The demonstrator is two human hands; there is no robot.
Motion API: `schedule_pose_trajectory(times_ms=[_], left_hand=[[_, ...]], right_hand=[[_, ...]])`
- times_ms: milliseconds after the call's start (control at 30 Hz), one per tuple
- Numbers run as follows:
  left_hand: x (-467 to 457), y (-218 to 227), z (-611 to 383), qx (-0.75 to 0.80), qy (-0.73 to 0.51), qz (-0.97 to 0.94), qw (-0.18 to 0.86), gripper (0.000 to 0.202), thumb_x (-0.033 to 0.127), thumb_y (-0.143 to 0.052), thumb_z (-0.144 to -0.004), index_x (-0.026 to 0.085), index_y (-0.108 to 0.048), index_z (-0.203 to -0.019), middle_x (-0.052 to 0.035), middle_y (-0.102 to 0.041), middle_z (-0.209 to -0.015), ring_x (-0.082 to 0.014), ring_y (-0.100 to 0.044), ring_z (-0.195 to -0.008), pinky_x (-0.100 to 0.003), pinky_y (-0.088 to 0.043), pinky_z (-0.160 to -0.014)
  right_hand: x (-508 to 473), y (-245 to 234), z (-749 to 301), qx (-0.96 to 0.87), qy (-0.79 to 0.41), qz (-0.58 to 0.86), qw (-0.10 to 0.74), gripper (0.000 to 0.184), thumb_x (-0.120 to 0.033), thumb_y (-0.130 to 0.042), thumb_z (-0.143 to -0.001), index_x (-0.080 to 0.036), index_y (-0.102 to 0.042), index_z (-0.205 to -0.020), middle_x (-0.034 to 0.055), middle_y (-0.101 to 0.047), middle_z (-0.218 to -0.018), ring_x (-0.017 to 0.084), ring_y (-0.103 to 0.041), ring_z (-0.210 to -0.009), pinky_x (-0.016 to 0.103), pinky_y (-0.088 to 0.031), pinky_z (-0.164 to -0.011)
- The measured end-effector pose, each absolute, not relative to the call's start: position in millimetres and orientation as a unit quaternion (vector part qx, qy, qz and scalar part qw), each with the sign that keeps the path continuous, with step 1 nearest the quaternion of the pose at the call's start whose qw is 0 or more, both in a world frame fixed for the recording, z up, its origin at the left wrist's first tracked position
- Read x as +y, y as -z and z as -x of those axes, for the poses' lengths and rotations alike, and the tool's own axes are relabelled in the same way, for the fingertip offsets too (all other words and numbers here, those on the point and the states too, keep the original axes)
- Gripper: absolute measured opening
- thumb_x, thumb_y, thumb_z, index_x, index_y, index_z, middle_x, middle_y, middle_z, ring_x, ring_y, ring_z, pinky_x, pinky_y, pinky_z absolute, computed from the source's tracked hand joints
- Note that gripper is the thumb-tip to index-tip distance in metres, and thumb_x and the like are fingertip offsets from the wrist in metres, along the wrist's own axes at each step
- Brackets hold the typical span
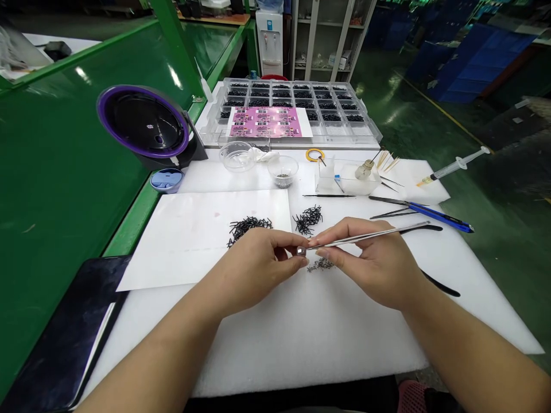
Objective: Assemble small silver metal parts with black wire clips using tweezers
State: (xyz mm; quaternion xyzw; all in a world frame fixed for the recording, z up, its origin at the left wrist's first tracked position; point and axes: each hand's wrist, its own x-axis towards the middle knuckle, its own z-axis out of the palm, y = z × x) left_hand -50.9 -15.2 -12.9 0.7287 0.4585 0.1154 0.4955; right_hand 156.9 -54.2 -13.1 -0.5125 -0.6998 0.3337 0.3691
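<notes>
My left hand (pixel 258 265) is pinched closed; what its fingertips hold is too small to make out. My right hand (pixel 372 261) grips long metal tweezers (pixel 370 235), whose tips meet the left fingertips. Both hands hover over a white foam mat (pixel 327 327). Directly under the fingertips lies a small heap of tiny grey parts (pixel 321 264). Two piles of thin black pieces lie just beyond, one on a white sheet (pixel 249 225) and one on the mat (pixel 308 219).
A clear compartment tray (pixel 293 103) with black parts and a pink sheet (pixel 264 122) stands at the back. Near it are two clear bowls (pixel 283 170), a purple-rimmed round lamp (pixel 144 123), a syringe (pixel 456 166), toothpicks, spare tweezers and a blue pen (pixel 434 213).
</notes>
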Motion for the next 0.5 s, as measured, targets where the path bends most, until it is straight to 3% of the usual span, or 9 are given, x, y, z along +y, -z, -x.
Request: schedule_pose_trajectory(times_ms=[267,500], left_hand=[[-13.8,12.4,49.0,0.463,-0.107,-0.732,0.488,0.027,0.041,-0.061,-0.089,0.036,-0.074,-0.112,0.0064,-0.061,-0.068,-0.0088,-0.045,-0.06,-0.019,-0.035,-0.053],[-15.6,11.8,51.5,0.464,-0.101,-0.732,0.488,0.028,0.042,-0.061,-0.089,0.036,-0.074,-0.113,0.0057,-0.06,-0.067,-0.0095,-0.045,-0.06,-0.02,-0.034,-0.052]], right_hand=[[-53.7,13.0,-155.7,-0.705,-0.337,0.507,0.364,0.007,-0.019,-0.07,-0.086,-0.023,-0.072,-0.092,-0.0032,-0.073,-0.091,0.013,-0.068,-0.085,0.026,-0.055,-0.076],[-52.6,12.8,-155.6,-0.71,-0.336,0.498,0.367,0.008,-0.017,-0.07,-0.086,-0.021,-0.072,-0.092,-0.0012,-0.073,-0.09,0.015,-0.069,-0.084,0.026,-0.056,-0.074]])
